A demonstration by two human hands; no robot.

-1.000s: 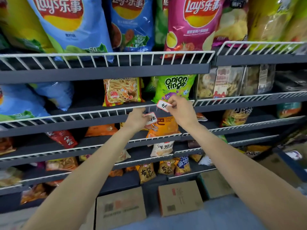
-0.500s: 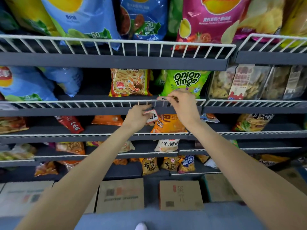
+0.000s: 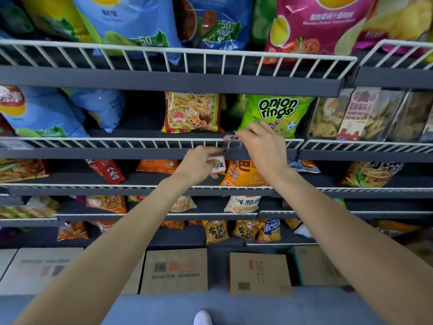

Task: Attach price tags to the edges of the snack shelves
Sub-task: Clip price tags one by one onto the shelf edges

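Single head cam, wide-angle, facing the snack shelves head-on with a downward tilt.

Worn at about the height of the second wire rail (image 3: 150, 144); both forearms run up from the bottom corners to the left hand (image 3: 199, 164) and right hand (image 3: 264, 146) near frame centre, so that rail sits at arm's reach. Top chip bags are cropped, cardboard boxes (image 3: 174, 270) and the floor fill the bottom edge. Lens bows the rails. No second view to overlap.

Both my arms reach far forward. My left grip (image 3: 199, 164) curls, forefinger stretched right; my right grip (image 3: 263, 143) pinches just beside it, fingers bent, wrist raised.
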